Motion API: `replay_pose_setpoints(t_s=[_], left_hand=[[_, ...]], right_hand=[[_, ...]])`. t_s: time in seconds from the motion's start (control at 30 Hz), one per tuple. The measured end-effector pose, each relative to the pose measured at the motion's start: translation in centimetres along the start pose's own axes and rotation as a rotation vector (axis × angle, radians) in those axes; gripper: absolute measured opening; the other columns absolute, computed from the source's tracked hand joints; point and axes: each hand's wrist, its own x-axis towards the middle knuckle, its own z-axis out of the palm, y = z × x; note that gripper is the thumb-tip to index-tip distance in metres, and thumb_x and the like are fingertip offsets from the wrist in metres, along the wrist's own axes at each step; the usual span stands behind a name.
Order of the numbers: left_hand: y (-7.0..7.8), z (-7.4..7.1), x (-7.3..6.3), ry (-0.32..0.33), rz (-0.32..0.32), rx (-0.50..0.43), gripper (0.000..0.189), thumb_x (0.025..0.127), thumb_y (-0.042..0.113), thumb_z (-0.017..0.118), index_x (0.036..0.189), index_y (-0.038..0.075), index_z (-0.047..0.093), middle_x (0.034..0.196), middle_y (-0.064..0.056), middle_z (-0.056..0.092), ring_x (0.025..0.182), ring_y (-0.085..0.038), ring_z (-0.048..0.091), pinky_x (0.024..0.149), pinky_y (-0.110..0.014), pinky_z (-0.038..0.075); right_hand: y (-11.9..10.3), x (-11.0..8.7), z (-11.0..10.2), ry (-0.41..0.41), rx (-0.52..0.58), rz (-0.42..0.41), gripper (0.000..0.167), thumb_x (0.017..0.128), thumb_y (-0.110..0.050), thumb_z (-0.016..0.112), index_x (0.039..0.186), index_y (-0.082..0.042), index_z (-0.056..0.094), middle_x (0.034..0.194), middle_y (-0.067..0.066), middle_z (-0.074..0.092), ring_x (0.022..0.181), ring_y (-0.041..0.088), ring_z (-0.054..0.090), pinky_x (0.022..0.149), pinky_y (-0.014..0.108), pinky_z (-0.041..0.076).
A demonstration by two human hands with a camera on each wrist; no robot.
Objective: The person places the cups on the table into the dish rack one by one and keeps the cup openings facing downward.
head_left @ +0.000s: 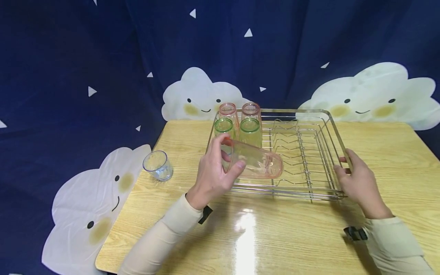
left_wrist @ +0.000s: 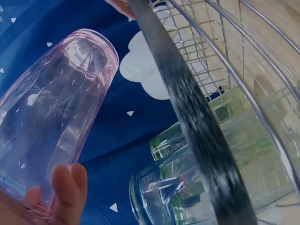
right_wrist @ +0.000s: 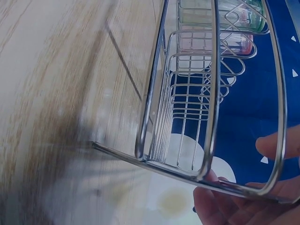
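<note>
My left hand (head_left: 218,168) holds a clear pink glass (head_left: 259,160) on its side above the dish rack, fingers and thumb at its mouth, base pointing right. The right hand (head_left: 361,181) grips the right side of the metal wire dish rack (head_left: 335,133), its thumb and fingers about the rim. Bottom up in the rack's left end stand two pink glasses (head_left: 251,109) at the back and two green glasses (head_left: 249,126) before them. In the left wrist view, a blue-tinted glass (left_wrist: 143,199) shows beside the green ones; the head view hides it behind my left hand.
A short blue-rimmed glass (head_left: 159,168) stands upright near the left edge of the wooden table (head_left: 292,236). Wire dividers (head_left: 292,154) run across the rack's middle. A dark blue curtain (head_left: 275,46) with white clouds hangs behind the table and at its left.
</note>
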Motion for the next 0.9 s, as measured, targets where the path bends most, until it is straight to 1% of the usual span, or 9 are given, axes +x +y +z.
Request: replay_pose_setpoints(t_s=[0.07, 0.13, 0.23, 0.43, 0.53, 0.63, 0.7, 0.77, 0.9], left_hand=[[0.0, 0.1, -0.2, -0.003, 0.0, -0.007, 0.091, 0.088, 0.081, 0.028, 0.137, 0.005, 0.042, 0.119, -0.008, 0.061, 0.079, -0.018, 0.062, 0.062, -0.027, 0.047], [0.0, 0.2, -0.2, -0.008, 0.0, -0.017, 0.091, 0.088, 0.08, 0.028, 0.138, 0.006, 0.041, 0.119, -0.008, 0.06, 0.08, -0.018, 0.062, 0.063, -0.027, 0.047], [0.0, 0.3, -0.3, -0.011, -0.004, -0.03, 0.091, 0.088, 0.08, 0.029, 0.139, 0.007, 0.041, 0.12, -0.008, 0.06, 0.08, -0.017, 0.062, 0.063, -0.027, 0.048], [0.1, 0.2, -0.4, 0.01, -0.006, -0.046, 0.089, 0.088, 0.079, 0.03, 0.139, 0.007, 0.041, 0.12, -0.009, 0.059, 0.081, -0.017, 0.061, 0.062, -0.027, 0.049], [0.2, 0.1, -0.4, 0.02, 0.006, -0.064, 0.089, 0.088, 0.079, 0.031, 0.139, 0.007, 0.041, 0.12, -0.009, 0.058, 0.082, -0.017, 0.061, 0.061, -0.027, 0.051], [0.2, 0.1, -0.5, 0.037, 0.023, -0.095, 0.088, 0.089, 0.079, 0.032, 0.138, 0.006, 0.041, 0.119, -0.011, 0.058, 0.082, -0.019, 0.062, 0.059, -0.026, 0.052], [0.3, 0.0, -0.5, 0.052, 0.034, -0.11, 0.089, 0.089, 0.078, 0.032, 0.138, 0.005, 0.041, 0.119, -0.012, 0.059, 0.081, -0.02, 0.063, 0.057, -0.024, 0.052], [0.4, -0.1, -0.6, 0.066, 0.043, -0.121, 0.089, 0.089, 0.079, 0.032, 0.138, 0.004, 0.041, 0.119, -0.013, 0.059, 0.082, -0.021, 0.064, 0.057, -0.023, 0.052], [0.7, -0.3, -0.6, 0.081, 0.057, -0.131, 0.091, 0.089, 0.08, 0.032, 0.137, 0.004, 0.041, 0.118, -0.013, 0.06, 0.082, -0.021, 0.065, 0.054, -0.021, 0.052]], right_hand=[[0.0, -0.1, 0.0, -0.002, -0.003, -0.005, 0.068, 0.103, -0.022, 0.047, 0.157, 0.003, 0.014, 0.14, 0.033, 0.049, 0.109, 0.053, 0.06, 0.066, 0.021, 0.047], [0.0, -0.2, -0.2, -0.009, -0.006, -0.009, 0.069, 0.103, -0.022, 0.048, 0.157, 0.003, 0.013, 0.14, 0.034, 0.049, 0.108, 0.054, 0.059, 0.07, 0.035, 0.053], [-0.1, -0.2, -0.5, -0.027, -0.002, -0.018, 0.071, 0.103, -0.026, 0.049, 0.156, 0.004, 0.013, 0.139, 0.035, 0.048, 0.109, 0.056, 0.058, 0.075, 0.052, 0.053], [-0.4, 0.0, -0.9, -0.038, -0.017, -0.038, 0.071, 0.103, -0.03, 0.049, 0.154, 0.007, 0.017, 0.135, 0.04, 0.046, 0.107, 0.06, 0.055, 0.071, 0.054, 0.052], [-0.7, -0.2, -1.1, 0.023, -0.031, -0.035, 0.069, 0.102, -0.028, 0.05, 0.153, 0.008, 0.021, 0.137, 0.044, 0.04, 0.113, 0.06, 0.046, 0.081, 0.063, 0.044], [-1.7, -0.8, -1.3, 0.152, -0.028, -0.064, 0.063, 0.098, -0.02, 0.054, 0.15, 0.008, 0.031, 0.14, 0.044, 0.036, 0.121, 0.06, 0.037, 0.091, 0.068, 0.031], [-2.9, -1.3, -1.3, 0.244, -0.005, -0.107, 0.058, 0.096, -0.016, 0.057, 0.147, 0.006, 0.039, 0.142, 0.039, 0.04, 0.123, 0.056, 0.036, 0.095, 0.063, 0.028], [-4.3, -1.8, -1.4, 0.307, 0.033, -0.169, 0.053, 0.093, -0.012, 0.06, 0.143, 0.002, 0.047, 0.142, 0.033, 0.045, 0.125, 0.05, 0.038, 0.102, 0.045, 0.032], [-7.2, -3.0, -1.4, 0.33, 0.134, -0.306, 0.048, 0.092, -0.006, 0.063, 0.139, -0.004, 0.055, 0.14, 0.022, 0.051, 0.124, 0.015, 0.046, 0.09, 0.004, 0.031]])
